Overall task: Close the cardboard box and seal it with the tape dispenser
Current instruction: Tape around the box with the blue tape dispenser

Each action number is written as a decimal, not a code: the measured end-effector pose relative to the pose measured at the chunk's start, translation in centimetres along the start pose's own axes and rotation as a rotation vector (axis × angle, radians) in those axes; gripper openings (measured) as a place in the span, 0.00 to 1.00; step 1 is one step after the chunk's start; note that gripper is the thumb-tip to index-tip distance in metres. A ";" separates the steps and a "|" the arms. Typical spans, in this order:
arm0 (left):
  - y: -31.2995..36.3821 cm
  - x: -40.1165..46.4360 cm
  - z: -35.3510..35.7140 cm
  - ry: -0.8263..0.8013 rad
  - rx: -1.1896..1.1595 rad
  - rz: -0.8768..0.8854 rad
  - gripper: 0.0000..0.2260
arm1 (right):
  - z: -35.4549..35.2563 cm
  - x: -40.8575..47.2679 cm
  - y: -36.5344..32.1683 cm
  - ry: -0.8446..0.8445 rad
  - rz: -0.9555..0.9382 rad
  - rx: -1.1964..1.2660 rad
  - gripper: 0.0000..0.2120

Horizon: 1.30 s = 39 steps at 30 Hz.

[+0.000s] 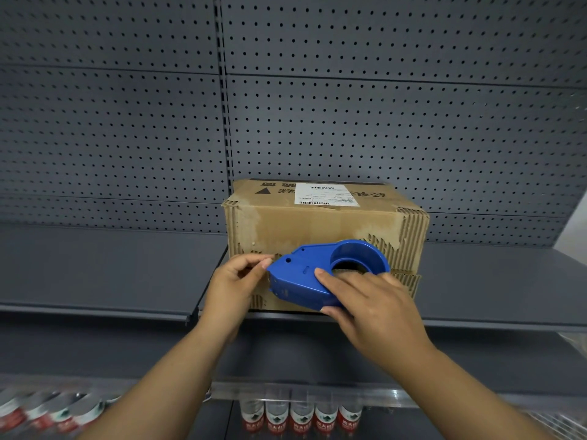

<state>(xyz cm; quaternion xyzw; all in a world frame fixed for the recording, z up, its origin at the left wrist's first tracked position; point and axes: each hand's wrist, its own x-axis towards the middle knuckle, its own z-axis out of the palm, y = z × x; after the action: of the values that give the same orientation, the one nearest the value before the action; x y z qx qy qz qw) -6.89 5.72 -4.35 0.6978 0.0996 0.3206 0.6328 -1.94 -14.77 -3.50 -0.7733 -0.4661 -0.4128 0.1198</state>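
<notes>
Right hand (pixel 371 309) grips the blue tape dispenser (pixel 320 274), its long axis lying across the cardboard box (pixel 320 230) front, nose pointing left. Left hand (pixel 236 281) pinches at that nose, just beside the box — seemingly the tape end. Box sits closed on a grey shelf (pixel 111 268); bottles (pixel 301 420) stand below.

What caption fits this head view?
Right hand holds blue tape dispenser against cardboard box; left hand at its tip.

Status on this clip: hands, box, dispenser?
Right hand grips dispenser. Left hand pinches at its nose. Box shut on shelf. Nothing in the way.
</notes>
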 end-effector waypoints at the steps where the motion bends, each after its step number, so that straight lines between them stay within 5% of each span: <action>1: -0.1 0.0 0.0 0.009 0.011 0.006 0.07 | 0.0 0.0 0.0 -0.003 0.004 -0.002 0.22; 7: -0.5 -0.3 -0.1 0.105 0.256 0.181 0.11 | -0.1 -0.1 -0.4 -0.034 0.011 -0.046 0.19; 20: -1.5 -0.8 0.1 0.316 0.257 0.156 0.13 | -0.5 0.6 -0.7 -0.094 -0.032 -0.111 0.20; 39: -2.0 -0.8 1.2 0.282 0.145 0.085 0.11 | -0.2 0.9 -1.8 -0.147 0.036 -0.158 0.25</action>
<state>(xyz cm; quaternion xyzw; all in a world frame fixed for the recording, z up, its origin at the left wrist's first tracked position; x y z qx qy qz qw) -6.28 4.63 -6.45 0.6933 0.1807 0.4337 0.5464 -3.34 -13.30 -3.04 -0.8169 -0.4255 -0.3882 0.0312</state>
